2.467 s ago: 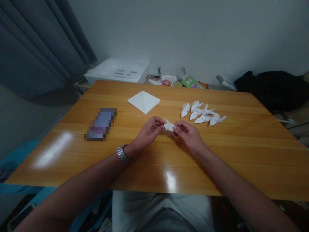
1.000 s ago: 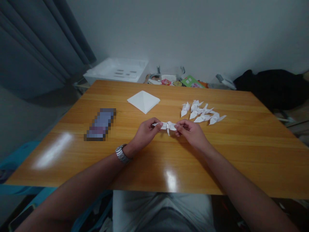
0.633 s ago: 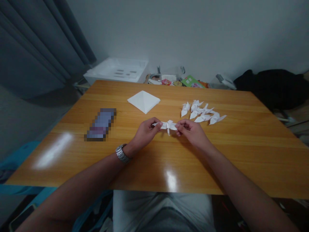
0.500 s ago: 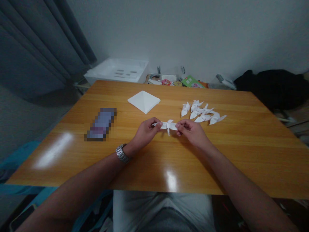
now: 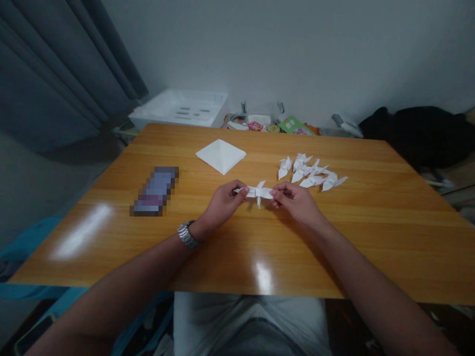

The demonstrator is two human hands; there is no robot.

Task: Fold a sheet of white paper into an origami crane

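Between my two hands, just above the wooden table (image 5: 230, 252), a white paper crane (image 5: 259, 192) is stretched with its wings out to the sides. My left hand (image 5: 228, 199) pinches the left wing between thumb and fingers. The right wing's tip is pinched by my right hand (image 5: 295, 200). One narrow point of the crane sticks up and another hangs down. To the right and farther back lies a cluster of several folded white paper cranes (image 5: 313, 173). A diamond-shaped sheet of folded white paper (image 5: 221, 156) rests behind my left hand.
A blurred-out, phone-shaped object (image 5: 155, 192) lies on the table's left side. Behind the far edge stand a white plastic tray (image 5: 178, 118) and a green booklet (image 5: 295, 125) among small items. A dark heap (image 5: 419, 133) sits beyond the right corner.
The crane's middle has opened out a little flatter and its upper point stands slightly higher. Both hands keep their places on the wings.
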